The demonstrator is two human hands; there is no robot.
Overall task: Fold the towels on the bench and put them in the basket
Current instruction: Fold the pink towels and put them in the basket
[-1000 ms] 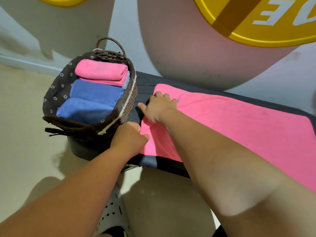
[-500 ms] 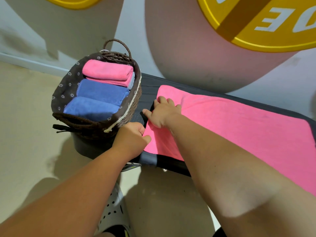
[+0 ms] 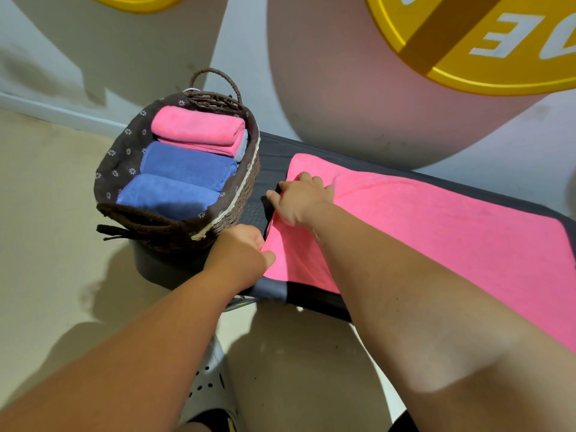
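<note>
both arms reach forward from the bottom of the view to the left end of the bench. left hand is curled into a loose fist at the near-left corner of the pink towel, thumb and fingers pinched on the hem there. right hand sits further back on the same short edge, knuckles up, fingers bent down over the hem; looks closed on the cloth but i can't tell how firm from here. towel lies spread flat along the bench, single layer, short left edge slightly lifted and rucked between the two hands. wicker basket with dark floral liner stands just beside the bench end, holding folded pink towels at the back and two folded blue towels in front.
</note>
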